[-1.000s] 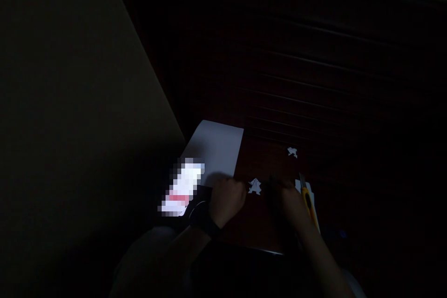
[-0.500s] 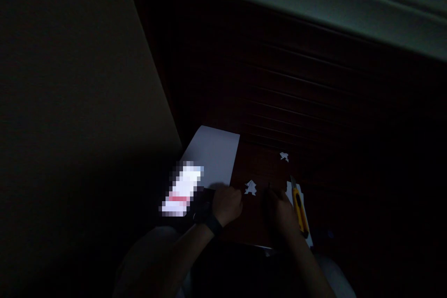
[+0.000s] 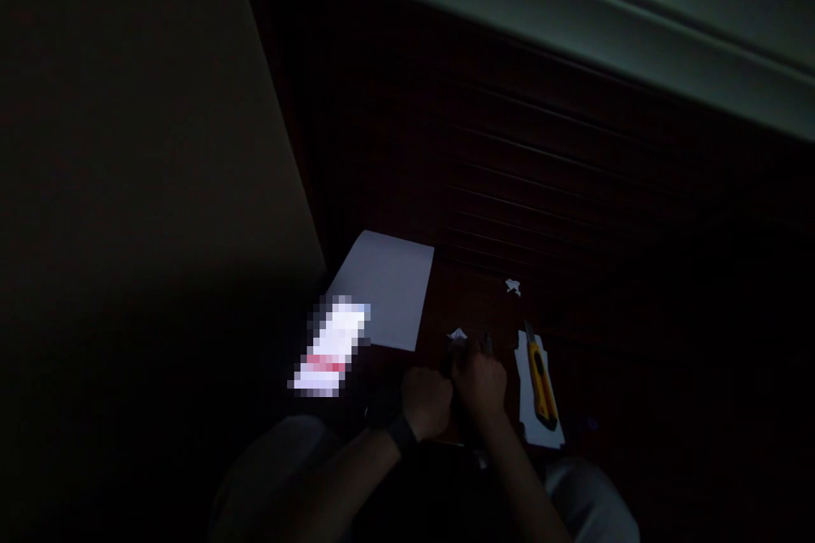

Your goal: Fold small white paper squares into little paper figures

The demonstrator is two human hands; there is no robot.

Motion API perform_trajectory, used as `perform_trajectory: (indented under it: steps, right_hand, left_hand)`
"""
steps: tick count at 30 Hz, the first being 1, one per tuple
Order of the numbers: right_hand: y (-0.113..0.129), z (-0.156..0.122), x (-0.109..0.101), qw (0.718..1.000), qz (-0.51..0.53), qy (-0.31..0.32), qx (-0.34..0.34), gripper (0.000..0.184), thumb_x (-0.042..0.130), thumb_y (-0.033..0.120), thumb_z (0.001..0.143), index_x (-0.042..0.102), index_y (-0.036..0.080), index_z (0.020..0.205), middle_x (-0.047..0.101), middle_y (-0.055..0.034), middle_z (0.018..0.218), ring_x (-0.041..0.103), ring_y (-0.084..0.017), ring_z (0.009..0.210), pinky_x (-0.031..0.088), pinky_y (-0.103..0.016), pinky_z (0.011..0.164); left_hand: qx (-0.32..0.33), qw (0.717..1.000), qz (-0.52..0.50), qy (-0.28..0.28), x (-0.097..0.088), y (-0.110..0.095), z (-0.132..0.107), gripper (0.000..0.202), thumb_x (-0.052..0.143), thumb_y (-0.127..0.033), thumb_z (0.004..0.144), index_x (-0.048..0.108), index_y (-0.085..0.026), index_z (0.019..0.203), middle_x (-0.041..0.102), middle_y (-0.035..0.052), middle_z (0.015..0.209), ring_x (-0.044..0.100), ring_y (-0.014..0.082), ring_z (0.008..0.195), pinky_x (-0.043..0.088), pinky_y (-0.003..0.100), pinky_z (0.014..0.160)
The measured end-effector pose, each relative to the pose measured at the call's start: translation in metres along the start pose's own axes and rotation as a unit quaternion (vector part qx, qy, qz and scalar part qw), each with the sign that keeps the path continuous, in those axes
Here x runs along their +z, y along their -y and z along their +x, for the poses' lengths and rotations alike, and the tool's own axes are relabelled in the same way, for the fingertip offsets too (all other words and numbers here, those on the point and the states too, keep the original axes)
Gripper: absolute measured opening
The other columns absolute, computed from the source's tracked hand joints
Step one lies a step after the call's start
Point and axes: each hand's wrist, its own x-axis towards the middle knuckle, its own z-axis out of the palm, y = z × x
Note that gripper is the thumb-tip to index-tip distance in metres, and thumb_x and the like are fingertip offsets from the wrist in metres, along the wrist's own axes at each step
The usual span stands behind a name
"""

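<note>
folded paper figure (image 3: 457, 334) looks white and pointed, partly hidden.

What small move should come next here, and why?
Probably ease the right hand back slightly: it hides the near part of the closer folded paper, so whether the two are touching cannot be told.

Dim indoor room, home or office, can't tell which. Plain wall (image 3: 140, 102), ribbed dark panel (image 3: 522, 178), pale ledge (image 3: 541, 25), dark tabletop (image 3: 462, 288).
</note>
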Motion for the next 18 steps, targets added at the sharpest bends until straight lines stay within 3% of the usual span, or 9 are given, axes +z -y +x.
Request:
perform_trajectory:
  steps: [10,18]
  right_hand:
    - [-0.004,0.007,-0.002,0.998,0.044,-0.006,-0.035,0.037,0.033,0.041,0.090,0.059,0.015,0.093,0.064,-0.0139,0.092,0.064,-0.023,0.073,0.043,-0.030,0.060]
    - [-0.061,0.074,-0.014,0.997,0.076,-0.014,-0.028,0.039,0.035,0.043,0.090,0.062,0.014,0.093,0.068,-0.0117,0.083,0.064,-0.019,0.074,0.040,-0.023,0.062]
  left_hand:
    - [-0.007,1.000,-0.008,0.002,-0.006,-0.001,-0.001,0.026,0.046,-0.022,0.077,0.070,-0.011,0.077,0.068,0.0169,0.079,0.065,0.0275,0.077,0.048,0.039,0.068]
    - [0.003,1.000,-0.002,0.013,-0.007,-0.001,-0.001,0.023,0.048,-0.020,0.076,0.070,-0.012,0.076,0.068,0.0161,0.078,0.065,0.0278,0.077,0.049,0.039,0.066]
